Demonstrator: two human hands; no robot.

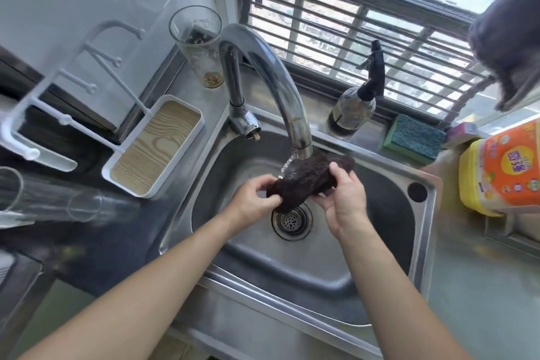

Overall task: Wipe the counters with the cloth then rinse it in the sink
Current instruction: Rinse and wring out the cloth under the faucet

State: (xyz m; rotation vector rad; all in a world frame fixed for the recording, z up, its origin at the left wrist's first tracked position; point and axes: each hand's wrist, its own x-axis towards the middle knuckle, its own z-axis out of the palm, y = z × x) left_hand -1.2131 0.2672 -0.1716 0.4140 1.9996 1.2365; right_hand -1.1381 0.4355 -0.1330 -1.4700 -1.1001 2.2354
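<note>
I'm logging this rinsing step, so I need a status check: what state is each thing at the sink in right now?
cloth: bunched, wet, held under the stream over the sink.
faucet: running.
left hand: grips the cloth's near end.
right hand: grips the cloth's far end.
sink: drain strainer in place, no standing water seen.
tall glass: upright, brownish residue at the bottom.
spray bottle: upright on the ledge.
sponge: lying flat, unused.

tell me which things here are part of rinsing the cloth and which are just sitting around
In use: cloth, held by left hand and right hand; faucet running water onto it; sink.

Lying about: spray bottle, sponge, drinking glass, yellow detergent bottle, white tray.
</note>
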